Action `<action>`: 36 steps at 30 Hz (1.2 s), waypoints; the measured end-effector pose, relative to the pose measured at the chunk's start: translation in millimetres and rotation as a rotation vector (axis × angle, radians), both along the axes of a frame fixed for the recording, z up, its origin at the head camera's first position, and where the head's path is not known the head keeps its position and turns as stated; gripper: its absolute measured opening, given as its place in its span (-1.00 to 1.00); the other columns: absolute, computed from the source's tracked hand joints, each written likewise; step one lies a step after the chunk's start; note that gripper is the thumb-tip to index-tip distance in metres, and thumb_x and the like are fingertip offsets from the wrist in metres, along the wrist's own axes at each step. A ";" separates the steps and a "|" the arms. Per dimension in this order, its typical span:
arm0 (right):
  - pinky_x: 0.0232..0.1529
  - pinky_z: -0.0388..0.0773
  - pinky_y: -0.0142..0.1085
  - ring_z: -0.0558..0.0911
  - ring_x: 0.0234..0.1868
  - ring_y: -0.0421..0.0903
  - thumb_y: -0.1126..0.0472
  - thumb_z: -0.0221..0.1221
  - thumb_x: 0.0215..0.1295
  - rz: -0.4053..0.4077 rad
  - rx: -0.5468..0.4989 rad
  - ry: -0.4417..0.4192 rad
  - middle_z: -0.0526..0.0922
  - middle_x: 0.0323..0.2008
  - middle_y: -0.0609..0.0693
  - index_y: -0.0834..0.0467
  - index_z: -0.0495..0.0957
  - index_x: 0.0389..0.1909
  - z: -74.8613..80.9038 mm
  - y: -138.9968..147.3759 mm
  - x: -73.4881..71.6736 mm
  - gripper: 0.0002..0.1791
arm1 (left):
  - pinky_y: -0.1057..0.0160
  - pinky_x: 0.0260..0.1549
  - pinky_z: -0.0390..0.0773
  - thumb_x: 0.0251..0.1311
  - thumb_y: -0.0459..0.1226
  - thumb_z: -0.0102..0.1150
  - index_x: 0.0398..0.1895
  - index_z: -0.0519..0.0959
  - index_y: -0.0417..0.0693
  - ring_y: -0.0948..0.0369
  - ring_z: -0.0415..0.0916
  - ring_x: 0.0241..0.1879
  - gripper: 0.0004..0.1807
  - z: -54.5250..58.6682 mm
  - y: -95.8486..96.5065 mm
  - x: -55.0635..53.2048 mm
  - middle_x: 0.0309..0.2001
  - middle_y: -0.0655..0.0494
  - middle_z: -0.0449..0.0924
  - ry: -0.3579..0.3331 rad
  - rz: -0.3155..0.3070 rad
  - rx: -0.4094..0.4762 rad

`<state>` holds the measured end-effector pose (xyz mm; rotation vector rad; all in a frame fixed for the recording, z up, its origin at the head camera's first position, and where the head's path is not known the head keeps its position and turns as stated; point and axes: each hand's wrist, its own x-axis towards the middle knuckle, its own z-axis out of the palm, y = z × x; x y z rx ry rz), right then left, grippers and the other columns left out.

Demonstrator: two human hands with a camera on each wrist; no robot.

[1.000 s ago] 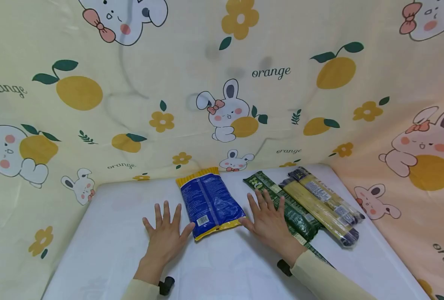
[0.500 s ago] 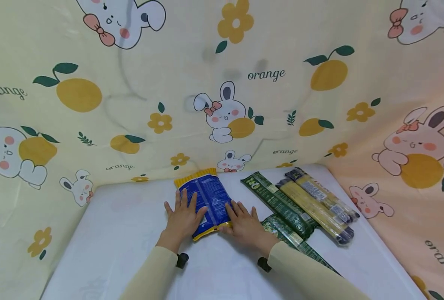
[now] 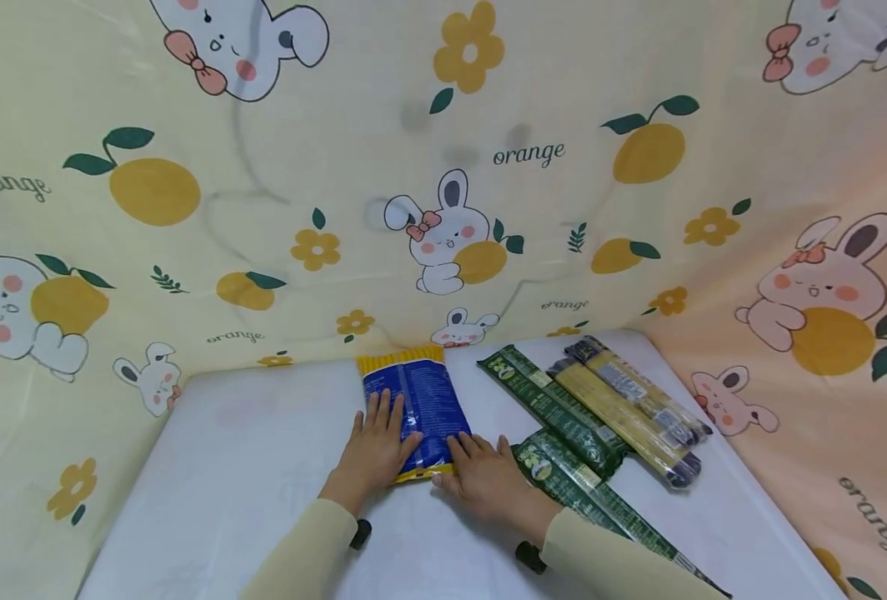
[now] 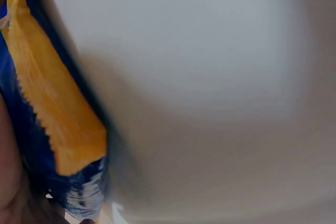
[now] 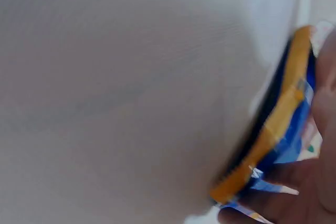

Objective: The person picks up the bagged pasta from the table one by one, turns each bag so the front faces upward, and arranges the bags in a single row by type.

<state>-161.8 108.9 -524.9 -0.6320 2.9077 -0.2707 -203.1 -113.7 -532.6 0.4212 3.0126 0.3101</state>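
Well, left hand (image 3: 371, 450) on the bag (image 3: 436, 396), fingers straight; right hand (image 3: 494, 481) touching its near right corner, fingers loosely extended; green packs (image 3: 563, 412) right of it

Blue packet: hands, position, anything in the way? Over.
Left hand on blue packet, right hand at its near right corner. Packet flat on white table. Green packs to the right, clear of it.

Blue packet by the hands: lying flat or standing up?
The blue packet lies flat on the white table: its broad printed side faces up, the left hand touching it.
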 end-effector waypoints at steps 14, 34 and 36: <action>0.45 0.21 0.42 0.29 0.59 0.26 -0.38 -0.12 0.60 0.038 -0.021 0.105 0.30 0.59 0.18 0.13 0.26 0.61 -1.3 1.9 45.4 -0.15 | -0.43 0.51 0.01 0.59 0.30 -0.30 0.72 0.03 -0.06 -0.14 -0.19 0.70 -0.12 -2.9 -18.3 85.0 0.72 -0.17 -0.13 -0.005 -0.120 0.074; 0.50 0.14 0.37 0.26 0.61 0.22 -0.36 -0.06 0.58 0.038 0.059 0.123 0.32 0.58 0.15 0.07 0.30 0.60 -4.0 5.9 74.4 -0.19 | -0.44 0.28 0.38 0.48 0.00 0.23 0.16 0.69 -0.04 -0.09 0.60 0.19 -0.61 69.2 20.0 16.6 0.13 -0.05 0.71 0.205 -0.133 -0.144; 0.49 0.15 0.37 0.27 0.60 0.22 -0.35 -0.02 0.56 0.043 0.066 0.128 0.32 0.58 0.15 0.07 0.31 0.60 -5.2 5.3 74.5 -0.20 | -0.43 0.30 0.36 0.50 -0.02 0.21 0.18 0.68 -0.03 -0.08 0.58 0.20 -0.62 70.2 27.9 0.0 0.13 -0.04 0.71 0.207 -0.149 -0.163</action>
